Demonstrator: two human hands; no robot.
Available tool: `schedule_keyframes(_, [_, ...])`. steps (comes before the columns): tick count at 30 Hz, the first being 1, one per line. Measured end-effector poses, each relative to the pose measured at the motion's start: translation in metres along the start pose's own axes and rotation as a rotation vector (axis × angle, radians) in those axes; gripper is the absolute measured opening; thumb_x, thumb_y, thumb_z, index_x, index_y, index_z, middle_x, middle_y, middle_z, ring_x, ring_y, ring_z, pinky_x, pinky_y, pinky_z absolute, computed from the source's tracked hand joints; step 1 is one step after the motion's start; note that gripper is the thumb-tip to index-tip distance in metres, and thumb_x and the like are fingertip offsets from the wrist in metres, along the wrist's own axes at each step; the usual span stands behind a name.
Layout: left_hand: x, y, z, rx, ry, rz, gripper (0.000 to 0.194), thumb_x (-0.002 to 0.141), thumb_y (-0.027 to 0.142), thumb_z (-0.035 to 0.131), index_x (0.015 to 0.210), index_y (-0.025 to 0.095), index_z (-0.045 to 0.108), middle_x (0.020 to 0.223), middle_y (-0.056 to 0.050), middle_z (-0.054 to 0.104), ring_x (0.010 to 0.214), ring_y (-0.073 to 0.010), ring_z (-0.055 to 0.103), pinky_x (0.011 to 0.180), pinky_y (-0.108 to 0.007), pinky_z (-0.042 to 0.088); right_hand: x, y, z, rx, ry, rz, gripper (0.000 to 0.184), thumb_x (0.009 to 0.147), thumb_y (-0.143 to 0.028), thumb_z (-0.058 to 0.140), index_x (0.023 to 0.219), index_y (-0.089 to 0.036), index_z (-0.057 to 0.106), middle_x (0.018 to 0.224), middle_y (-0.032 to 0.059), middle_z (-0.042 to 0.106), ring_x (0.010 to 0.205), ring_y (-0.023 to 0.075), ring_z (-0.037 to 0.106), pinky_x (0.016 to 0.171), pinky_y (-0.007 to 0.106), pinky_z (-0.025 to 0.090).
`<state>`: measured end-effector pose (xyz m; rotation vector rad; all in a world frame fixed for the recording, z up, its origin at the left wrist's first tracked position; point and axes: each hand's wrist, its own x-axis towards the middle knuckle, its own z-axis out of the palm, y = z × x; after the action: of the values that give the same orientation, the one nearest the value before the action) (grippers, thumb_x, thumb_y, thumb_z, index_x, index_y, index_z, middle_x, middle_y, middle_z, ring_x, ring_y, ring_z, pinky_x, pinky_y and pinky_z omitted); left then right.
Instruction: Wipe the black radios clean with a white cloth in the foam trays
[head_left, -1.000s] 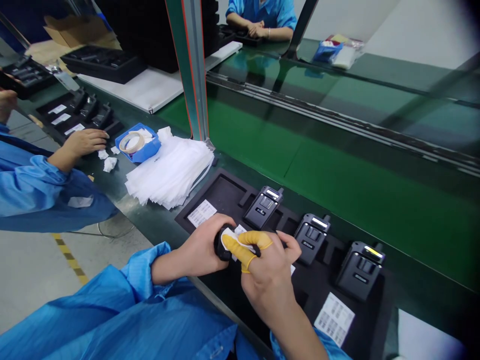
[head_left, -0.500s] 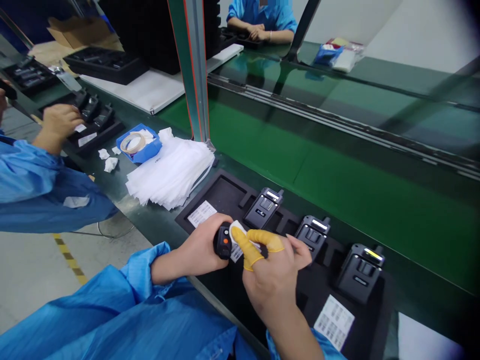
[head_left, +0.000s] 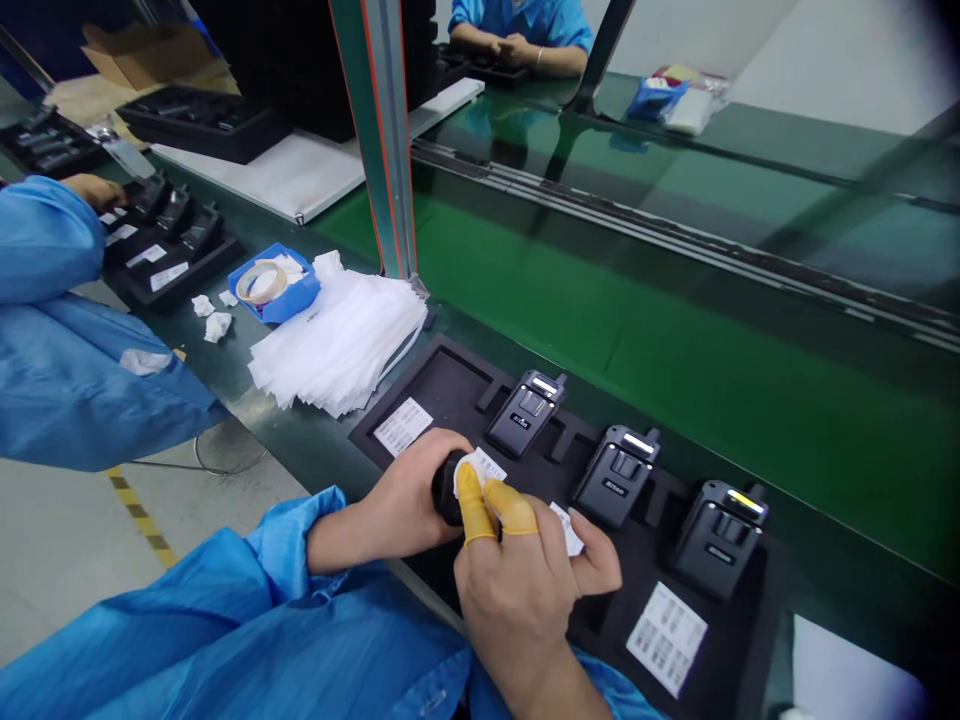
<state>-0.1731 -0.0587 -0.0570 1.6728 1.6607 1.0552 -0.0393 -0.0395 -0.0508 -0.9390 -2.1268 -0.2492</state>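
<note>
Yellow finger covers (head_left: pixel 474 508) on the right hand (head_left: pixel 517 580) pinch a white cloth (head_left: pixel 469 466) against the black device (head_left: pixel 444 492), apparently wiping its end. The left hand (head_left: pixel 405 500) grips the device over the black tray (head_left: pixel 450 385), near the surface's (head_left: pixel 281 435) near edge. Such rubbing calls for light pressure against a firm left grip.

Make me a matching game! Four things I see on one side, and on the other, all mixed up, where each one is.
1. Round beige tape roll
2. Thin yellow finger covers
3. Pile of thin white sheets
4. Three dark grey radios with lit screens

A. In the black foam tray
B. On the right hand
C. In the blue plastic box
D. Spread out on the dark green table

Right pairs: 1-C, 2-B, 3-D, 4-A
</note>
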Motion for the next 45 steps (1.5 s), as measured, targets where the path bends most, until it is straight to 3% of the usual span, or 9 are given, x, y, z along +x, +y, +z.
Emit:
schedule_keyframes(12, [0.0, 0.0, -0.004, 0.032, 0.006, -0.113, 0.052, 0.052, 0.009, 0.059, 0.101, 0.02, 0.048, 0.104, -0.006, 0.059, 0.095, -0.0232, 0.058, 0.085, -0.038, 0.048, -0.006, 0.012, 0.003, 0.029, -0.035, 0.136, 0.024, 0.077, -0.001, 0.048, 0.064, -0.019, 0.055, 0.077, 0.0002, 0.063, 0.079, 0.0135, 0.054, 0.088, 0.043, 0.027])
schedule_keyframes(17, [-0.001, 0.001, -0.005, 0.023, 0.003, -0.109, 0.051, 0.053, 0.008, 0.058, 0.101, 0.019, 0.048, 0.101, -0.006, 0.058, 0.091, -0.0216, 0.058, 0.081, -0.036, 0.048, -0.001, 0.016, 0.004, 0.109, -0.03, 0.146, 0.025, 0.076, -0.001, 0.047, 0.081, -0.022, 0.059, 0.08, -0.0002, 0.062, 0.078, 0.014, 0.052, 0.087, 0.042, 0.027])
schedule_keyframes(25, [0.0, -0.001, -0.004, 0.006, -0.009, -0.025, 0.052, 0.057, 0.014, 0.065, 0.105, 0.02, 0.047, 0.105, -0.008, 0.057, 0.096, -0.0226, 0.057, 0.086, -0.037, 0.047, -0.008, 0.014, 0.012, 0.339, -0.122, 0.192, 0.028, 0.076, -0.006, 0.043, 0.089, -0.027, 0.057, 0.076, -0.0017, 0.061, 0.082, 0.0161, 0.052, 0.089, 0.041, 0.025])
schedule_keyframes(33, [0.0, 0.002, -0.007, 0.015, -0.015, -0.079, 0.053, 0.051, 0.008, 0.057, 0.101, 0.021, 0.048, 0.102, -0.005, 0.058, 0.092, -0.0217, 0.057, 0.083, -0.035, 0.048, -0.012, 0.034, 0.012, 0.237, -0.101, 0.17, 0.033, 0.077, -0.005, 0.045, 0.091, -0.029, 0.062, 0.08, -0.0026, 0.062, 0.079, 0.0154, 0.055, 0.09, 0.043, 0.024])
schedule_keyframes(39, [-0.002, 0.0, -0.006, -0.007, -0.001, -0.025, 0.05, 0.056, 0.012, 0.064, 0.103, 0.02, 0.047, 0.104, -0.007, 0.057, 0.095, -0.0221, 0.058, 0.086, -0.036, 0.047, 0.001, 0.019, 0.012, 0.287, -0.054, 0.038, 0.029, 0.081, -0.005, 0.042, 0.09, -0.026, 0.06, 0.078, -0.0031, 0.063, 0.077, 0.0122, 0.056, 0.09, 0.039, 0.025])
schedule_keyframes(45, [-0.002, 0.0, -0.004, -0.014, 0.003, -0.051, 0.046, 0.061, 0.02, 0.066, 0.103, 0.02, 0.048, 0.103, -0.008, 0.059, 0.096, -0.0235, 0.058, 0.087, -0.038, 0.047, 0.008, 0.003, 0.008, 0.045, -0.007, -0.002, 0.026, 0.08, -0.004, 0.046, 0.087, -0.023, 0.062, 0.074, -0.0021, 0.064, 0.078, 0.0124, 0.056, 0.087, 0.04, 0.026])
